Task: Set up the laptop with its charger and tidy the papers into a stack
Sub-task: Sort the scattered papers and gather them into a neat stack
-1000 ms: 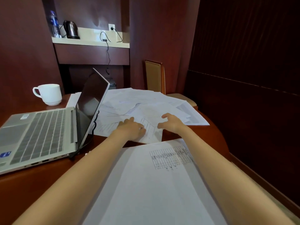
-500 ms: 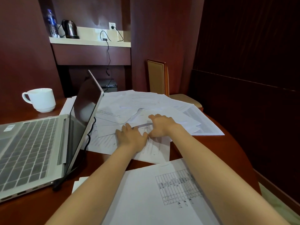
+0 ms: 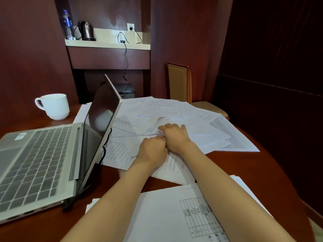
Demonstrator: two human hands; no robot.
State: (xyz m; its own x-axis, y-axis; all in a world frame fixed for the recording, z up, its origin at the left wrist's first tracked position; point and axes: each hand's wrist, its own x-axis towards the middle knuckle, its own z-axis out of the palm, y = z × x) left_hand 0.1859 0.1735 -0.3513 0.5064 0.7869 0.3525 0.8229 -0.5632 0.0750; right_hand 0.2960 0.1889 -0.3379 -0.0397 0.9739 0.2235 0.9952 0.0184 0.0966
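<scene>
Loose white papers [image 3: 174,110] lie scattered over the far half of the round wooden table [image 3: 272,172]. My left hand [image 3: 153,151] and my right hand [image 3: 174,135] meet in the middle of the pile, fingers curled onto a sheet's edge. A neater stack of papers [image 3: 166,215] with a printed table lies near me under my forearms. The silver laptop [image 3: 38,163] stands open at the left, screen dark. A black charger cable [image 3: 103,151] runs behind the lid and down its right side.
A white mug [image 3: 54,105] stands behind the laptop. A wooden chair [image 3: 180,82] is across the table. On the wall shelf are a kettle [image 3: 85,30], a water bottle [image 3: 68,25] and a wall socket [image 3: 130,27] with a cable hanging down.
My hands have come together on the pile, the right sliding left toward the left hand. The view has moved closer to the papers.
</scene>
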